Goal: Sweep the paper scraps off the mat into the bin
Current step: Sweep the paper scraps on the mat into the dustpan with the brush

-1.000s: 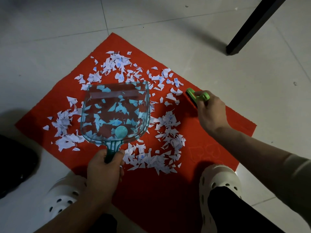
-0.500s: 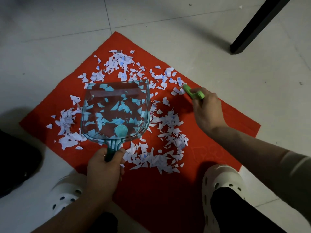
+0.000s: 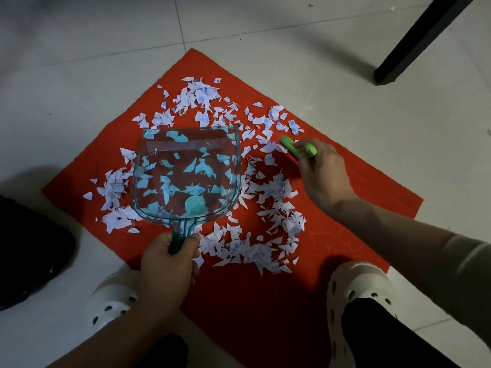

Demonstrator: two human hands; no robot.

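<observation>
Fingers of the left hand [image 3: 166,264] curl round the dark green handle of a clear teal plastic dustpan [image 3: 186,179], gripping it near the mat's near-left edge. Its pan lies over the middle of the red felt mat [image 3: 265,314], open lip pointing toward the far corner, with scraps showing through its clear floor. Whether those scraps lie inside it or beneath it cannot be told. The right hand [image 3: 325,173] wraps its fingers round the bright green handle of a small brush [image 3: 299,149], held low near the mat's right edge, its head touching the mat among the scraps.

White torn paper scraps [image 3: 265,235] lie scattered over the mat: a cluster toward the far corner, a band along the dustpan's left side, and a thick heap to its right and in front.

Two white perforated clogs [image 3: 358,290] stand at the near edge. A black furniture leg [image 3: 414,41] rests on the pale tiled floor [image 3: 79,49] beyond the mat.
</observation>
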